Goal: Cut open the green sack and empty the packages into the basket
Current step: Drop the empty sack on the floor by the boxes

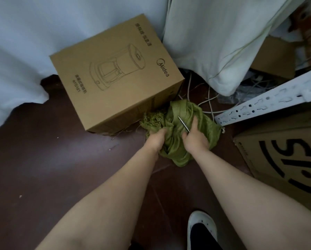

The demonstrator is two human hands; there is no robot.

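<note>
Two bare hands are working on a crumpled green sack (183,112) that is lying on a dark brown floor (52,159), just beside the near corner of a tilted cardboard box (115,73) printed with an appliance drawing. The left hand (157,137) is gripping the sack's left side, its fingers (160,131) curled together and buried in the bunched cloth. The right hand (194,137) is closing on the sack's middle, its fingers (185,135) curled down into the folds while the thumb is stretching up over the fabric. A slim metal blade (183,123) is sticking up and to the left out of that grip, between thumb and forefinger, its tip lying over the green cloth; how much of the tool the palm is hiding cannot be told. Frayed green threads (153,118) are spilling from the sack's left edge against the box's base. The sack is looking limp and flat, and what it is holding cannot be seen.

A white sheet (16,51) is draping down at the left, and a pale cloth (223,42) is hanging at the upper right. Thin cords (209,100) are trailing over the floor behind the sack. A white perforated metal rail (268,103) is slanting in from the right, above a second carton (286,156) bearing large black lettering. The person's white shoe (201,226) is showing at the bottom edge.
</note>
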